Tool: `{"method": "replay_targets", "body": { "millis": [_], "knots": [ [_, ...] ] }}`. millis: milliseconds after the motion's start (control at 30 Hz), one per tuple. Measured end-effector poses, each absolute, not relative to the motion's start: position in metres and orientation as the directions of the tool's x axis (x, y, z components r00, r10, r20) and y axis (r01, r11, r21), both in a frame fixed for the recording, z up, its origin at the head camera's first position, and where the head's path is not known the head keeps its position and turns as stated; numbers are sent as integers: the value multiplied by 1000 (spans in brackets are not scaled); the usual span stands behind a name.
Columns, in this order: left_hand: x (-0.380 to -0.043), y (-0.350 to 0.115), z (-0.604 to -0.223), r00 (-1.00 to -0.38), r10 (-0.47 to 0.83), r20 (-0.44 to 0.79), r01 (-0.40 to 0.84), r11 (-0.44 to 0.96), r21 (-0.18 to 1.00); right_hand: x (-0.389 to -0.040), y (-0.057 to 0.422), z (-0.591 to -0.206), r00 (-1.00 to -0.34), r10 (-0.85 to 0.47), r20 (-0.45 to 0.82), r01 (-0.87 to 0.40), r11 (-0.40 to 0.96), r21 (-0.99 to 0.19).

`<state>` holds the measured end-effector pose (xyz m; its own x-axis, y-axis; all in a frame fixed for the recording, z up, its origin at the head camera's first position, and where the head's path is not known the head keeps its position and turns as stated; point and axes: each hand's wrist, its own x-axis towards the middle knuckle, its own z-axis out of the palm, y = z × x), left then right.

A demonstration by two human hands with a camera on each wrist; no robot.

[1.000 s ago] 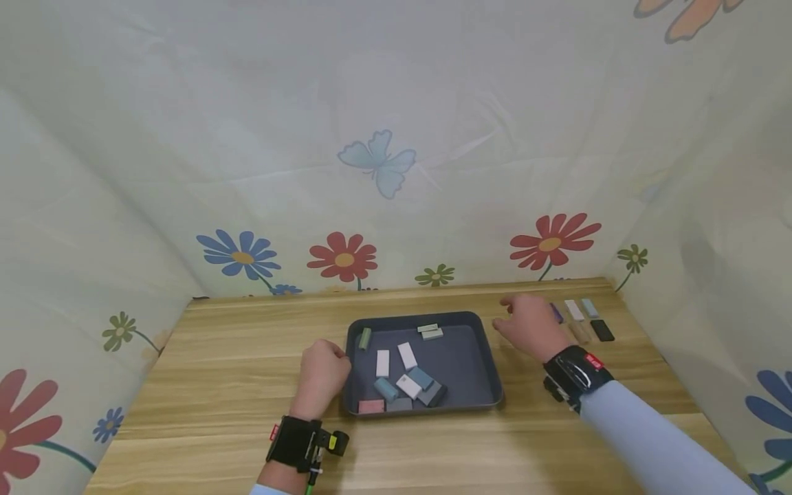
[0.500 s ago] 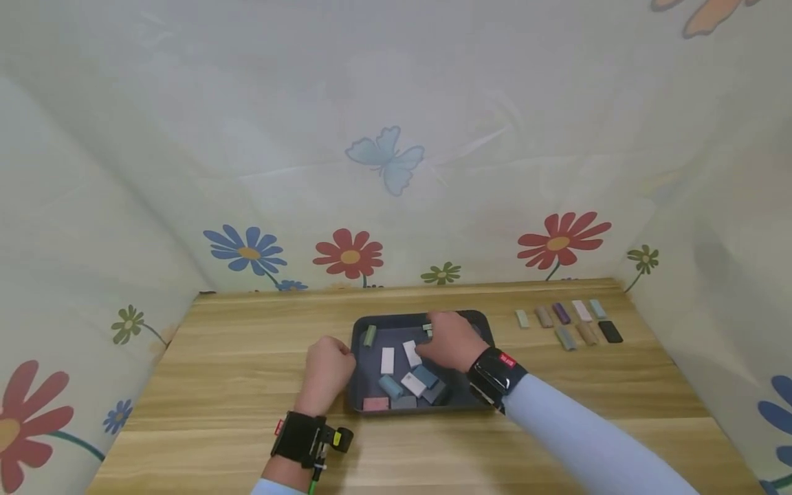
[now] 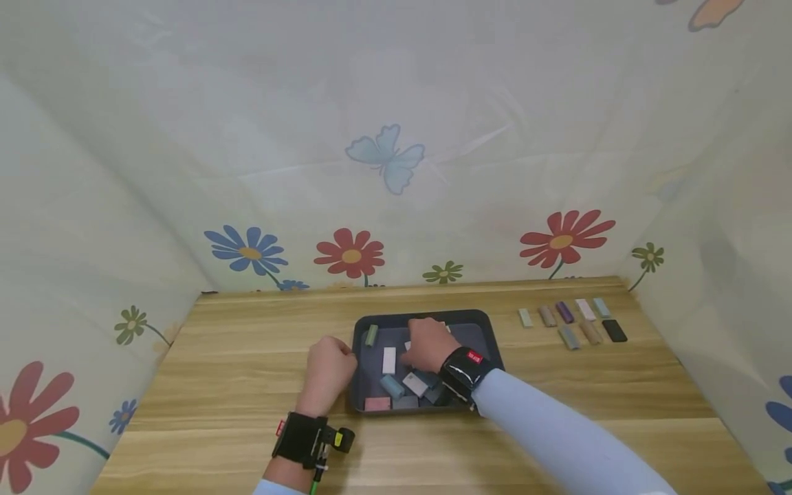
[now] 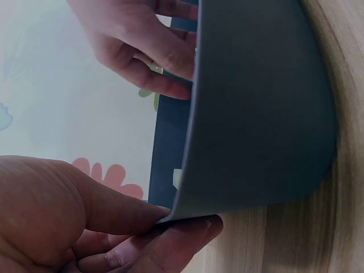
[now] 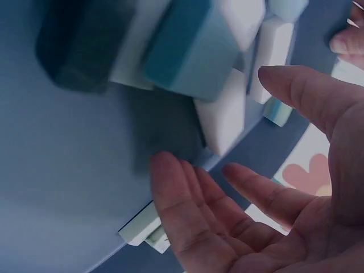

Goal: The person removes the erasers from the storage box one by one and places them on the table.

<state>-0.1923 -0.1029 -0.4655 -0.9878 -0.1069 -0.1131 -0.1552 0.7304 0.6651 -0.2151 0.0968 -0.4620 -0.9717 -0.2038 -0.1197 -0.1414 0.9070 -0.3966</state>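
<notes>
I judge the step in hand to be choosing a piece from the dark grey, shallow rectangular tray (image 3: 471, 337), perhaps to join the small blocks laid in rows on the wood-grain tabletop (image 3: 247, 357), such as the purple rounded one (image 3: 565, 312). My right hand (image 3: 430, 345) is down inside it, fingers spread and grasping nothing. A white, flat rectangular block (image 5: 224, 116), its material unclear to me, lies between my thumb and fingers, close beside a blue rectangular block (image 5: 187, 54); whether any fingertip touches it I cannot tell. The next move seems to call for closing thumb and fingers on its sides. My left hand (image 3: 330, 364) pinches the tray's rim.
</notes>
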Motion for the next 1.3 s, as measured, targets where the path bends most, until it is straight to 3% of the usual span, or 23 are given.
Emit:
{"method": "replay_targets", "body": {
  "millis": [267,700,1300],
  "knots": [
    [-192,-101,-465,-989,-111,-100,-149,736,661,-215,105,-463,-962,-269,-48,-233,899,-369],
    [-189,-100,-462,-986,-111,-125,-166,728,665,-216,120,-465,-959,-266,-102,-207,898,-389],
    [-188,-100,-462,-990,-98,-104,-142,733,665,-210,148,-459,-943,-324,-79,-260,863,-433]
  ]
}}
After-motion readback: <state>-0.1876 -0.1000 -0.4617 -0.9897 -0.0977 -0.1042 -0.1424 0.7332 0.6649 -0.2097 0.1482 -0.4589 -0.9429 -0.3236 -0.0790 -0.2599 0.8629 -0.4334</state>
